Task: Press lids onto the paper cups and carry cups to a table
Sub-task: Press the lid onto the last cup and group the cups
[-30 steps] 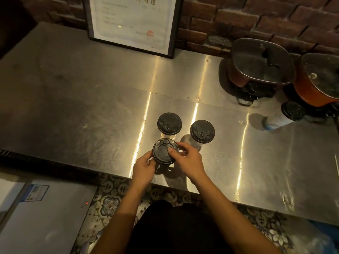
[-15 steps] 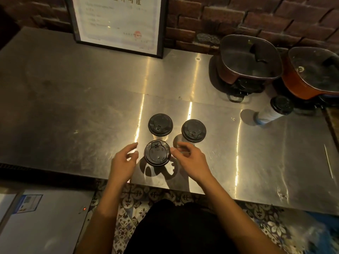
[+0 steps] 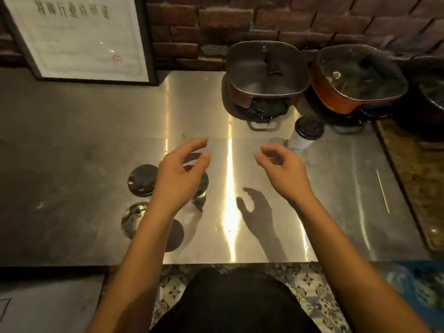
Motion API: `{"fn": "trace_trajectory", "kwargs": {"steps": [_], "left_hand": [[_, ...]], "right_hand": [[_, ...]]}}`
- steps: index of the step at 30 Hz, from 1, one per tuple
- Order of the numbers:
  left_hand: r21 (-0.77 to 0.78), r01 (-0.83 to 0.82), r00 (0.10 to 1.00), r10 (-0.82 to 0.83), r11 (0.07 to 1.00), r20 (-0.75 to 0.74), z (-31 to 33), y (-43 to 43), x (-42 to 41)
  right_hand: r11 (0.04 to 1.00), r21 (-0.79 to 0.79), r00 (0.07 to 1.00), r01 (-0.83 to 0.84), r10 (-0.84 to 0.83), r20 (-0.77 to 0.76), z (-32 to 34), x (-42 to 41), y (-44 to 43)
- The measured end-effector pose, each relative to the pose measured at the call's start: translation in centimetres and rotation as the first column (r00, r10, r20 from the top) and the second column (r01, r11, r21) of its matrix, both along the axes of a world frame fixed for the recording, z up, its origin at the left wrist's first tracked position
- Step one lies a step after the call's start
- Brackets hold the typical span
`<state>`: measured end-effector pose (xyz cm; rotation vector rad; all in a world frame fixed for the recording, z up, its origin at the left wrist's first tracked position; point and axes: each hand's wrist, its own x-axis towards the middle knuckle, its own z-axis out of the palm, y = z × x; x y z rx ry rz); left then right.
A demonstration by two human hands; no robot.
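A framed certificate (image 3: 79,37) with a black border leans on the rough brick wall (image 3: 240,25), far up and left of the left hand (image 3: 179,179). The counter (image 3: 72,140) is brushed steel, scuffed and streaked with glare. Three cups with round black plastic lids stand on it at the left: the far-left cup (image 3: 141,180) sits just left of the left hand's wrist, the near cup (image 3: 134,218) lies below that, partly hidden by the left forearm, and the middle cup (image 3: 203,183) shows only a dark rim from under the left palm; whether the palm touches it cannot be told. The left hand is open, fingers loosely curled, holding nothing. The right hand (image 3: 284,171) hovers apart from it over bare steel, also open with fingers bent and empty, its shadow falling below it. Just up and right of the right fingers a fourth cup (image 3: 304,135), white paper with a black lid, stands alone. Beyond it sit two square pots with glass lids: a dark one (image 3: 266,73) and an orange one (image 3: 358,85), tilted.
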<state>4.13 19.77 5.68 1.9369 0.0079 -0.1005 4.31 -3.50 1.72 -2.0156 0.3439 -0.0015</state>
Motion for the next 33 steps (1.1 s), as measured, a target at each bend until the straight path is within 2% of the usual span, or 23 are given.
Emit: {"fn": "trace_trajectory", "kwargs": {"steps": [3, 7, 10, 14, 18, 23, 29, 33], "left_hand": [[0.013, 0.101, 0.995, -0.1, 0.995, -0.02, -0.5, -6.5, 2.1], [-0.018, 0.151, 0.986, -0.152, 0.988, -0.068, -2.1, -14.6, 5.5], [-0.057, 0.11, 0.98, -0.118, 0.992, -0.163, -3.4, -19.7, 8.0], [-0.053, 0.036, 0.966, -0.049, 0.998, -0.255, -5.5, -24.6, 11.5], [-0.139, -0.095, 0.897, 0.024, 0.986, -0.442, -6.9, -27.6, 14.1], [-0.181, -0.147, 0.848, 0.03, 0.972, -0.529, -8.4, -29.6, 15.0], [-0.2, -0.162, 0.867, 0.042, 0.966, -0.497, -8.7, -29.6, 13.2], [-0.25, -0.171, 0.895, 0.044, 0.953, -0.443, -8.6, -28.1, 9.3]], "right_hand": [[0.998, 0.006, 0.998, 0.06, -0.06, -0.033, 0.2, 1.6, -5.7], [0.989, -0.002, 0.987, 0.151, -0.15, -0.048, -0.6, 4.3, -12.7], [0.975, -0.018, 0.974, 0.222, -0.223, -0.038, -2.0, 6.8, -16.9], [0.969, -0.025, 0.963, 0.244, -0.245, -0.111, -3.7, 10.2, -20.1], [0.977, 0.022, 0.96, 0.212, -0.204, -0.191, -4.8, 12.9, -21.2], [0.977, 0.12, 0.944, 0.177, -0.134, -0.301, -5.8, 14.3, -21.7], [0.982, 0.116, 0.957, 0.15, -0.114, -0.267, -5.8, 12.4, -22.2], [0.967, 0.195, 0.964, 0.162, -0.112, -0.242, -5.7, 8.5, -22.3]]}}
